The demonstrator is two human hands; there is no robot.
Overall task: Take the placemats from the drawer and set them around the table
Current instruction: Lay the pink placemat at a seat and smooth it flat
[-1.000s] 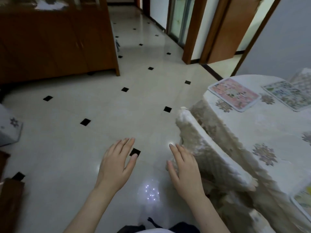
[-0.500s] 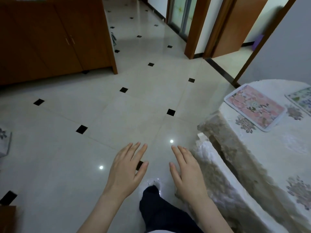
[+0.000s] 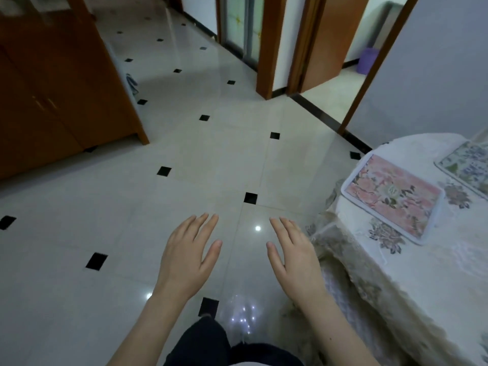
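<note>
Here, both hands are held out flat over the shiny tiled floor (image 3: 211,159), palms down. The left hand (image 3: 188,256) has its fingers straight and a little spread, and it holds nothing. The right hand (image 3: 295,256) is the same, fingers straight and holding nothing, just beside the lacy cloth that hangs off the table (image 3: 412,260). A pink flowered placemat (image 3: 390,198) lies flat near the table's left edge. A green and blue flowered placemat (image 3: 467,167) lies near the far right edge, partly cut off. A brown wooden cabinet (image 3: 58,83) stands on the floor at the far left.
</note>
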